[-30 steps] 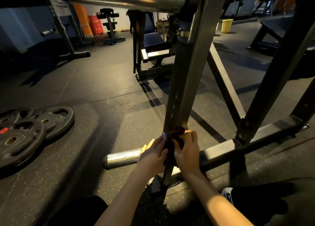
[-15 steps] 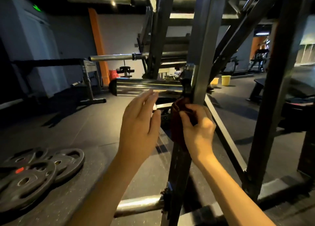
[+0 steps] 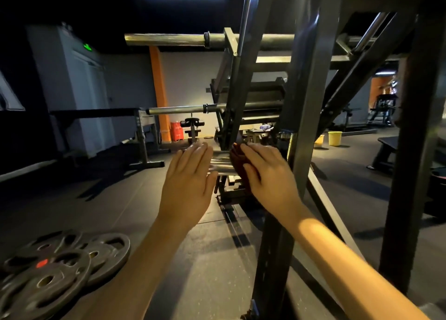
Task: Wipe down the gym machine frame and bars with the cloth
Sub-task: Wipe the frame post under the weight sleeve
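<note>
Bottom left: a stack of dark round cast-iron weight plates [image 3: 55, 271] lies on the floor. A small red mark is seen on one; no text can be resolved. Upper left: a green lit sign [image 3: 87, 46] on the pale wall, too small to be read.

Left hand [image 3: 190, 182]: held flat, fingers straight and together, nothing gripped. It is placed at the free end of the short polished chrome horizontal bar [image 3: 220, 165]; contact cannot be confirmed.

Dark red cloth [image 3: 237, 158]: draped over that chrome bar, just left of the dark steel upright post [image 3: 306, 102] of the machine frame. It is pressed onto the bar by the right hand [image 3: 268, 177], fingers laid nearly straight across it. The thumb is hidden, so a pinch underneath cannot be ruled out.

Step, as judged: the chrome bar is being wiped, near its root at the frame. Progress cannot be gauged from the finish. The long grey bars [image 3: 169, 39] above are presumably left to do.

Next move, as judged: cloth to be wrapped further round and drawn leftward to the free end. The left hand must be cleared from that path or used to steady the bar. The underside needs coverage too.

Right background: yellow plastic bucket [image 3: 335, 138], no label seen. No brand marking is legible on the frame.
</note>
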`<state>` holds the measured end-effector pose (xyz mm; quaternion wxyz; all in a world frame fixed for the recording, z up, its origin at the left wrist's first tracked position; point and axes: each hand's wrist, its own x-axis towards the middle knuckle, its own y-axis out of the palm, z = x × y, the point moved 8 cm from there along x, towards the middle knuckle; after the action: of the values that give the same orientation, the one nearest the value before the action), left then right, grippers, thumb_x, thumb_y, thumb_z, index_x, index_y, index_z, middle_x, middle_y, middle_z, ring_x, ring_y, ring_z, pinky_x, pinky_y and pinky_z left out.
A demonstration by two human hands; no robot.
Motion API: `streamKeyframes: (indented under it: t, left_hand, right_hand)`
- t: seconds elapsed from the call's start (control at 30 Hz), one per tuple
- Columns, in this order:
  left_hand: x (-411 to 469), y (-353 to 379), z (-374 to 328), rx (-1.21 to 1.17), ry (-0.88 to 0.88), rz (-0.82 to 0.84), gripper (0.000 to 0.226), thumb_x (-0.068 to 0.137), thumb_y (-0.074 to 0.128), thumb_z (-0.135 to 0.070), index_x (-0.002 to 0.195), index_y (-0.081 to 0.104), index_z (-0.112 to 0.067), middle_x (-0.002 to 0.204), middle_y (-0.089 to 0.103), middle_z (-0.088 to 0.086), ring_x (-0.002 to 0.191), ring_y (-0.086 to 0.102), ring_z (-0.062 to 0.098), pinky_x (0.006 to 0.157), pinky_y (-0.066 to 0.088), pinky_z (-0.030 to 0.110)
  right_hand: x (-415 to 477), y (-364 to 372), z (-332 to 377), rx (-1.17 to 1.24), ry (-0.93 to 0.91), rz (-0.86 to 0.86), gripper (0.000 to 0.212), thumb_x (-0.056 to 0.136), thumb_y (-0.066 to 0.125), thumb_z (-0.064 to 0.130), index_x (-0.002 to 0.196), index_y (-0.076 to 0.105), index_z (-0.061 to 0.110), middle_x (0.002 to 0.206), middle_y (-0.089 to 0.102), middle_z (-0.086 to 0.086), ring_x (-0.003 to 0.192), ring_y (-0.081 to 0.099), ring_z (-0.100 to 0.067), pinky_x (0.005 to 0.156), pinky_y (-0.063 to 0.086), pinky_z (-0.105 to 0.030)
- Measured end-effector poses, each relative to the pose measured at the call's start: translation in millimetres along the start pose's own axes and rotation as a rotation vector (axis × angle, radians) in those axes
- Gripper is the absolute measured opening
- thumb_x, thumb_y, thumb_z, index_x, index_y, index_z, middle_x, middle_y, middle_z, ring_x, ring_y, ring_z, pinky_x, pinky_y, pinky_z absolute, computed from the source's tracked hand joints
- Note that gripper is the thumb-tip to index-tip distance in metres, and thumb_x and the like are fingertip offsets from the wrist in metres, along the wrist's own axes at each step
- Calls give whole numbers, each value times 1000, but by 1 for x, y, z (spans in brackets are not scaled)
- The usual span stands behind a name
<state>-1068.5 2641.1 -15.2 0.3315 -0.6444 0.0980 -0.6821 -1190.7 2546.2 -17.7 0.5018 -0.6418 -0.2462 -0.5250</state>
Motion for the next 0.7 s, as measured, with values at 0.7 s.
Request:
streamKeyframes:
  t: [0.7]
  left_hand:
    - [10,-3,16,-290,-62,106,61,98,23,-51,140,46,-13,143,50,12,135,45,30,115,23,42]
  right_hand:
    - [38,22,25,180,184,137,32,101,42,29,127,55,14,119,62,-5,110,58,-19,92,44,-25]
